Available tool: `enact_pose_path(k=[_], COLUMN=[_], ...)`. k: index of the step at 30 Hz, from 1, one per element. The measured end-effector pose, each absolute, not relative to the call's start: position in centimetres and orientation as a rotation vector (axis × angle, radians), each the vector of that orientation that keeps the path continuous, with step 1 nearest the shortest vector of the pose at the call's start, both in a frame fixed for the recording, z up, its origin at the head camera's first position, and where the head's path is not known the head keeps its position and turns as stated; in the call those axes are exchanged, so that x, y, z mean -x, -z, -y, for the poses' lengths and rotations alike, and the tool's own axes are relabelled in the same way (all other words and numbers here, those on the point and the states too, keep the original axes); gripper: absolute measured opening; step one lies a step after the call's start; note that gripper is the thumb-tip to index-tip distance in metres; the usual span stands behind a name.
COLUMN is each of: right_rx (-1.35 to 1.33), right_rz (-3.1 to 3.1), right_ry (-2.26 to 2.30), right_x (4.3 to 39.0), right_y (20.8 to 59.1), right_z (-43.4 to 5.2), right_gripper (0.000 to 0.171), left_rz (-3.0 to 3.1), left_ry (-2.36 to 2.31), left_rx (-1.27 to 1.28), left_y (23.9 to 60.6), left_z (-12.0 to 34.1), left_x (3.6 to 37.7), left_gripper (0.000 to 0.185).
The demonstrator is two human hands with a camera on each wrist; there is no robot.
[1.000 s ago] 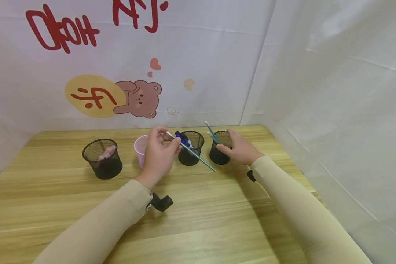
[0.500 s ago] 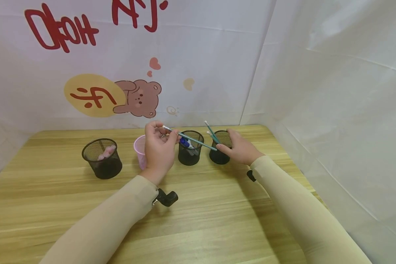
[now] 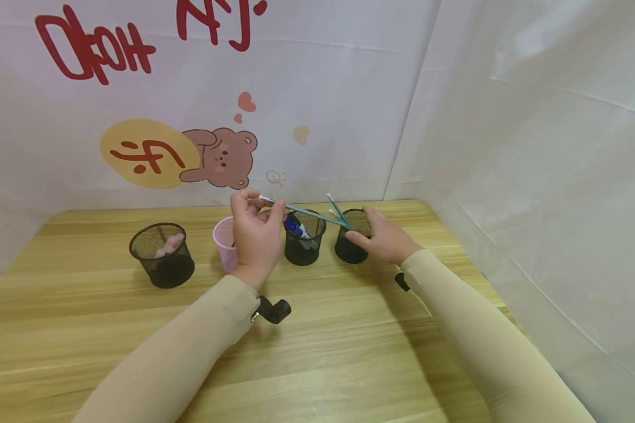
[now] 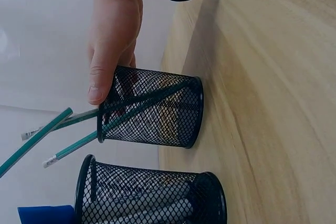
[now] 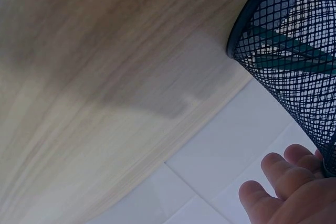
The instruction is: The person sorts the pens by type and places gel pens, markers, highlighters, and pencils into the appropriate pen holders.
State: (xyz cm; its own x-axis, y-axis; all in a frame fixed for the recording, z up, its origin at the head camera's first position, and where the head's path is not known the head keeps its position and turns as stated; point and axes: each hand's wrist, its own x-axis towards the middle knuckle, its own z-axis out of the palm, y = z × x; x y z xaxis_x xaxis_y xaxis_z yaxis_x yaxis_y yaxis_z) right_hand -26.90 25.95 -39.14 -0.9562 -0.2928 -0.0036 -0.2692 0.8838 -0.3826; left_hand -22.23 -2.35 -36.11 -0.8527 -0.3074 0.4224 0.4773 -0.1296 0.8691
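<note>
My left hand [image 3: 258, 242] pinches a teal pencil [image 3: 311, 214] near its white eraser end. The pencil slants down to the right, its far end at the mouth of a black mesh pen cup [image 3: 351, 251]. My right hand [image 3: 387, 238] grips that cup by the rim, thumb on the near side and fingers on the far side. Two teal pencils, eraser ends up, lean inside it; the left wrist view shows one pencil [image 4: 76, 144] through the mesh and above the rim. In the right wrist view several fingertips [image 5: 278, 174] curve beside the mesh.
Left of the gripped cup stands another black mesh cup [image 3: 303, 255] with blue-capped markers [image 3: 294, 228]. A pink cup [image 3: 224, 251] is partly behind my left hand. Farther left, a black mesh cup [image 3: 170, 274] holds pink items [image 3: 170, 244]. A white printed curtain [image 3: 328, 88] hangs behind the table.
My left hand has risen slightly, swinging the pencil's lower end up and right, from in front of the cups to the right cup's mouth. My right hand has stayed on the cup.
</note>
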Motion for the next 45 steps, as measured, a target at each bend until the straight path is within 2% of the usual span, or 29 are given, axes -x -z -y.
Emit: enact_pose_path(k=[22, 30, 45], right_rx=[0.443, 0.472, 0.465], right_rz=[-2.991, -3.000, -3.012], right_ry=[0.602, 0.625, 0.603], right_x=[26.7, 26.8, 27.0], right_y=[39.1, 39.1, 39.4], right_z=[-25.9, -25.8, -25.8], right_gripper=[0.106, 0.102, 0.103], left_rz=[1.843, 1.863, 1.961], left_ry=[1.742, 1.728, 1.571], left_rx=[0.222, 0.241, 0.297], left_y=[37.2, 37.6, 37.5], left_z=[0.9, 0.5, -0.1], left_x=[23.1, 23.4, 23.2], left_gripper=[0.035, 0.030, 0.019])
